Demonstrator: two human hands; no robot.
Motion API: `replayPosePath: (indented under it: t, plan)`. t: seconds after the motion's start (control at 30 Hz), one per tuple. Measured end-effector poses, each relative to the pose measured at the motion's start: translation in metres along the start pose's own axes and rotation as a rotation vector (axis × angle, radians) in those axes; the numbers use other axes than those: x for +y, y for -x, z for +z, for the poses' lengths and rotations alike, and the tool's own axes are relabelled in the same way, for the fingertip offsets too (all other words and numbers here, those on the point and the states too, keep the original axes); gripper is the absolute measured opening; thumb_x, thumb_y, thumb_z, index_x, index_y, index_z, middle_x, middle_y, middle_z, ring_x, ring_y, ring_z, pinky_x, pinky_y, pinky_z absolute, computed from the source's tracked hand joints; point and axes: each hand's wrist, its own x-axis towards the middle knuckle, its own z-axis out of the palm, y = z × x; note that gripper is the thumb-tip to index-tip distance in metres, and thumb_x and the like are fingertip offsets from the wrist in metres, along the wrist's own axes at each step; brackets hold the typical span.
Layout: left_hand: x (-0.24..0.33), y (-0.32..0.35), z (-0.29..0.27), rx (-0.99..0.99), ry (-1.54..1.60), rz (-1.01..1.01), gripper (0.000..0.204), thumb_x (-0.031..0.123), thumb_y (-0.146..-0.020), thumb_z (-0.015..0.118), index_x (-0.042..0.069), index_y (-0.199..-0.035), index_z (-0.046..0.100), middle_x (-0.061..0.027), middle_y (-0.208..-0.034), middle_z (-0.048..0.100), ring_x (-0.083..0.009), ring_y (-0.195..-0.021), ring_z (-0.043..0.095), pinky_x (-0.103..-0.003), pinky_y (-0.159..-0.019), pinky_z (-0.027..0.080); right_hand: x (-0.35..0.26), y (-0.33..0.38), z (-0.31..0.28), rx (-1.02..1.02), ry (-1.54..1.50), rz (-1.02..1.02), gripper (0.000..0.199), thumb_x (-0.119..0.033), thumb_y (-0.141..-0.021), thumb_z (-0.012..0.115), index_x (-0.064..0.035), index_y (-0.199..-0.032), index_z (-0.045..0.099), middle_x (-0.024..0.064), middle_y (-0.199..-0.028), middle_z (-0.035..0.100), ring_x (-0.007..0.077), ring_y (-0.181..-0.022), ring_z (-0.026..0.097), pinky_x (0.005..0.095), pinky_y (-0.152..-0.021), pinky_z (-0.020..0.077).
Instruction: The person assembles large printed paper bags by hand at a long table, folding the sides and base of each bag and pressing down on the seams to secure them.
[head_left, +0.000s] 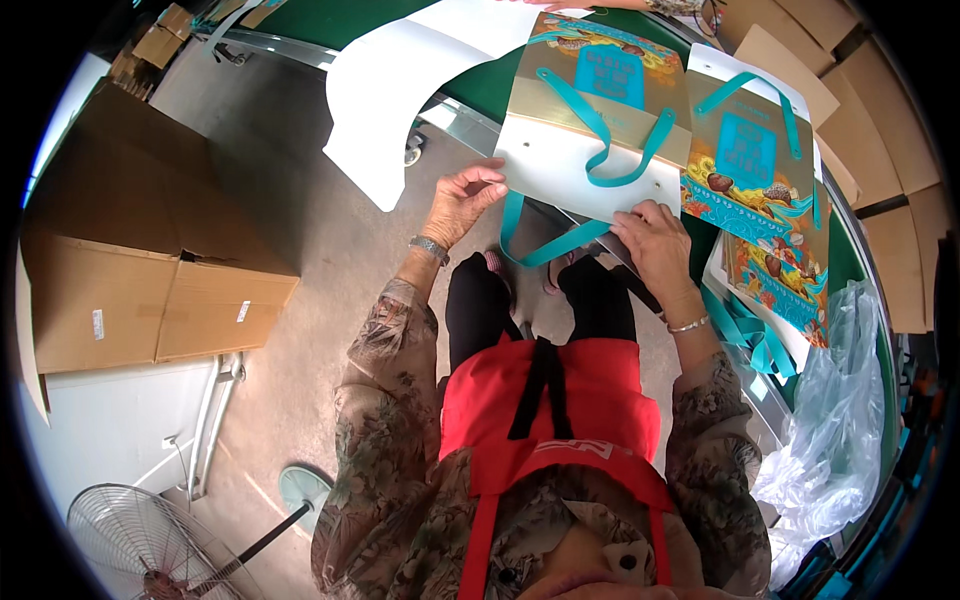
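Currently, left hand (465, 200) and right hand (655, 243), fingers nearly closed, pinch the gold-and-white rectangular paper bag (632, 128), extending beyond both grips

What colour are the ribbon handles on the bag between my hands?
The ribbon handles on the bag are teal, seen best in the head view.

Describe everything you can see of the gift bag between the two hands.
The gift bag looks like glossy paper and lies flattened, jutting past the edge of the green table. Its gold face carries a teal panel and colourful artwork; a plain white band with two small eyelets borders the near end. One teal ribbon handle loops across the front, another hangs below. The left hand touches its left edge, the right hand its near edge.
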Motion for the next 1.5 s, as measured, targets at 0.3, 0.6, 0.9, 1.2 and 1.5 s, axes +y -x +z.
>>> replayPosePath:
  t: [0.3,0.6,0.9,1.2,1.5]
  plan:
    - [-0.015,-0.005,0.000,0.050,-0.374,0.177,0.020,0.014,-0.077,0.083,0.011,-0.096,0.077,-0.0073,-0.119,0.056,-0.0215,-0.107,0.059,-0.034,-0.091,0.052,0.018,-0.007,0.010,-0.080,0.061,-0.017,0.018,-0.022,-0.079,0.073,-0.0165,-0.096,0.073,0.0006,-0.089,0.060,0.0230,-0.085,0.059,0.0377,-0.072,0.0483]
    - [0.008,-0.004,0.002,0.016,-0.948,0.561,0.026,0.012,-0.072,0.081,0.008,-0.097,0.074,-0.0063,-0.103,0.063,-0.0259,-0.092,0.063,-0.037,-0.077,0.054,0.003,-0.012,0.022,-0.077,0.161,-0.131,0.023,-0.021,-0.080,0.069,-0.0146,-0.102,0.065,-0.0008,-0.096,0.057,0.0201,-0.091,0.056,0.0351,-0.075,0.0464]
    - [0.011,-0.023,-0.003,-0.012,-0.858,0.506,0.018,0.016,-0.078,0.077,0.006,-0.091,0.071,-0.0061,-0.089,0.067,-0.0273,-0.087,0.062,-0.037,-0.075,0.052,0.006,-0.032,0.027,-0.118,0.135,-0.082,0.011,-0.016,-0.081,0.063,-0.0131,-0.092,0.062,0.0009,-0.091,0.056,0.0222,-0.087,0.056,0.0359,-0.072,0.0468]
    - [0.006,-0.035,-0.010,-0.080,-0.645,0.160,0.022,0.025,-0.083,0.078,0.004,-0.085,0.071,-0.0110,-0.084,0.065,-0.0274,-0.076,0.061,-0.037,-0.068,0.051,0.014,-0.051,0.021,-0.387,-0.036,0.145,0.009,-0.018,-0.089,0.059,-0.0096,-0.090,0.062,0.0088,-0.092,0.061,0.0314,-0.093,0.061,0.0459,-0.076,0.0486]
    - [0.008,-0.042,-0.009,-0.050,-0.620,-0.251,0.036,0.036,-0.079,0.083,0.002,-0.077,0.070,-0.0099,-0.069,0.065,-0.0172,-0.063,0.060,-0.034,-0.062,0.050,0.024,-0.065,0.022,-0.537,-0.205,0.369,0.021,-0.028,-0.091,0.058,-0.0078,-0.091,0.065,0.0128,-0.088,0.069,0.0347,-0.087,0.065,0.0444,-0.076,0.0488]
